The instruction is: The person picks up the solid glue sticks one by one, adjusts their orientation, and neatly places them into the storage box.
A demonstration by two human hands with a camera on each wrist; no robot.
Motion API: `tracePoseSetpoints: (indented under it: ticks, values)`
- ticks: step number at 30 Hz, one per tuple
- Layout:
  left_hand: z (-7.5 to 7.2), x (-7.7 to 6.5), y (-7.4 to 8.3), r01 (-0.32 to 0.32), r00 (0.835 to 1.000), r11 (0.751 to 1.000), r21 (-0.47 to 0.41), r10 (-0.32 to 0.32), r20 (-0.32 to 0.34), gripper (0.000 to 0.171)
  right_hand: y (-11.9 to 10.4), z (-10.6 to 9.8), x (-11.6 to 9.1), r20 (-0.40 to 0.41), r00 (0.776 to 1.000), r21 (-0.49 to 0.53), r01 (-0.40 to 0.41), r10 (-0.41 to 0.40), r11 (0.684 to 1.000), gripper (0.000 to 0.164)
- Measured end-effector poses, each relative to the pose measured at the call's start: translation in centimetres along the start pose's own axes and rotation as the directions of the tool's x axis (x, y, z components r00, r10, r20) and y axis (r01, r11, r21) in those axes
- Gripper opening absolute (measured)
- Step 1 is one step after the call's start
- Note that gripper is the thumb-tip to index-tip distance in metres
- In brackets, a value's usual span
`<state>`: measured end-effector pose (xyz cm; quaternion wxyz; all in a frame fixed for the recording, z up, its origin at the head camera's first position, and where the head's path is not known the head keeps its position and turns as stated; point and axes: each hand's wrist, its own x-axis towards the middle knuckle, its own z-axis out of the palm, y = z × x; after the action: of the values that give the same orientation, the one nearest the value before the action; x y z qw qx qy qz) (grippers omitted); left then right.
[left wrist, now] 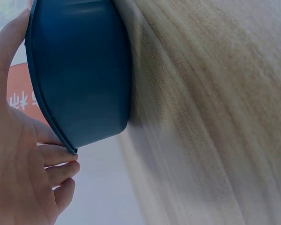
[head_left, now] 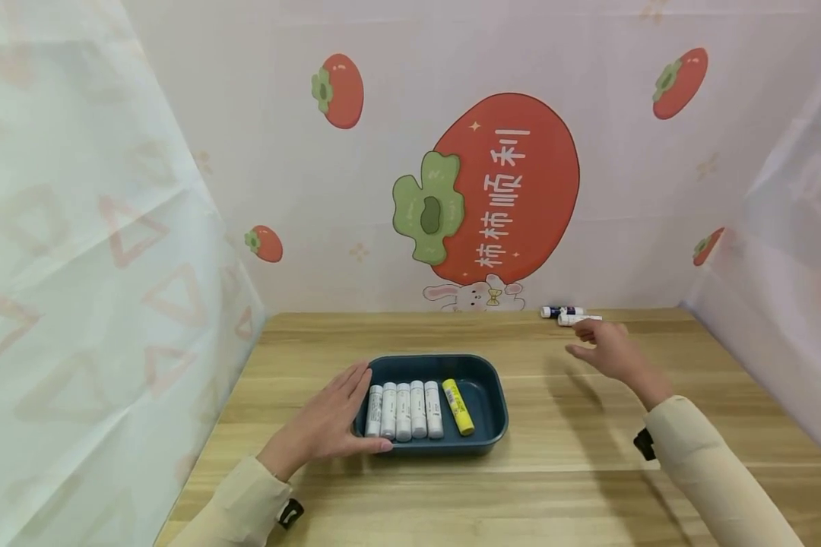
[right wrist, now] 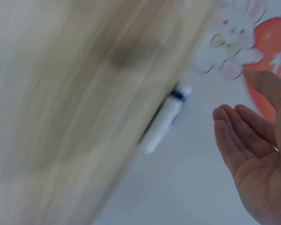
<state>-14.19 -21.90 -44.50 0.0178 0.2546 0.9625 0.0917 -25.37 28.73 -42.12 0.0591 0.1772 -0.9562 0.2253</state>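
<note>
A dark blue tray (head_left: 489, 372) stands on the table. In it, several white capped tubes (head_left: 404, 410) that look like glue sticks lie side by side at the left, and a yellow tube (head_left: 458, 408) slants to their right. My left hand (head_left: 328, 418) holds the tray's left end, thumb at the front rim and fingers toward the back left corner. At the table's back edge lie a white tube (head_left: 579, 320) and a dark blue one with a white end (head_left: 562, 311). Just in front of these hovers my right hand (head_left: 609, 351), fingers loosely bent and holding nothing.
A wooden table (head_left: 547, 494) carries everything. Behind it rises a pale backdrop (head_left: 622, 190) printed with persimmons and a rabbit. White sheets (head_left: 96, 266) hang along the left and right sides.
</note>
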Motion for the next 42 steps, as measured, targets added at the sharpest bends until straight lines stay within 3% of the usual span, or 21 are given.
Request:
tracePoseSetpoints:
  ticks: [7,18,31,36,39,42]
  values:
    - [0.0,0.1,-0.2,0.006,1.000,1.000,-0.008,-0.006,-0.003,0.128,5.2,-0.7,0.9,-0.094,0.995,-0.055,-0.050,0.045,0.997,0.049]
    - [0.0,-0.2,-0.1,0.025,0.999,0.999,-0.023,-0.025,0.026,0.128,8.1,-1.7,2.9,0.085,0.973,-0.021,-0.212,0.213,0.977,0.057]
    - [-0.1,-0.3,0.1,0.046,0.998,0.998,-0.032,-0.045,0.038,0.128,10.3,-0.6,4.7,0.089,0.969,-0.054,-0.228,0.232,0.972,0.052]
    - [-0.1,-0.2,0.1,0.050,0.998,0.998,-0.031,-0.048,0.045,0.129,10.5,-0.4,4.8,0.096,0.973,-0.055,-0.207,0.211,0.977,0.024]
    - [0.0,-0.2,0.0,0.049,0.998,0.998,-0.031,-0.048,0.051,0.129,10.6,-0.3,4.9,0.108,0.973,-0.043,-0.201,0.205,0.979,0.028]
    - [0.0,-0.1,0.0,0.049,0.998,0.998,-0.036,-0.048,0.046,0.129,10.8,-0.2,5.0,0.086,0.979,-0.046,-0.179,0.183,0.983,0.015]
